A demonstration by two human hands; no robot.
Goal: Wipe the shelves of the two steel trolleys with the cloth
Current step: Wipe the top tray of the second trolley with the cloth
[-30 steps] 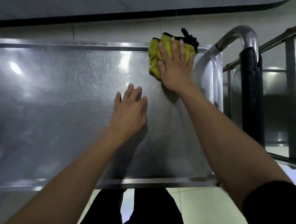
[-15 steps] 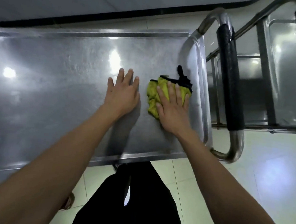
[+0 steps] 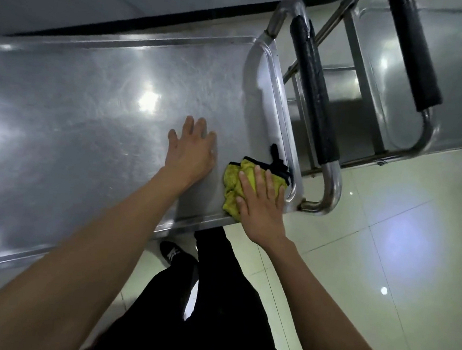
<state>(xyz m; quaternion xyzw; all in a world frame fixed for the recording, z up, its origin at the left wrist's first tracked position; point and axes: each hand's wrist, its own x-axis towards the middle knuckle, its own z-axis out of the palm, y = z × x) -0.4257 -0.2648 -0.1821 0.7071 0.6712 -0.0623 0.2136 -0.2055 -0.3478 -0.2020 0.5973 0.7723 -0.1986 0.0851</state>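
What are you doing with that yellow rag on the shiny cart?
A person is wiping the top shelf of a steel trolley. The right hand presses flat on a yellow cloth at the shelf's near right corner, close to the rim and the black-padded push handle. The left hand rests flat on the bare steel beside it, as if to steady things. A second trolley stands just to the right, with no hand on it.

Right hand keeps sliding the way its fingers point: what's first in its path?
Likely the raised rim at the shelf's end: the right hand points up-right over the cloth. The trolley handle lies beyond.
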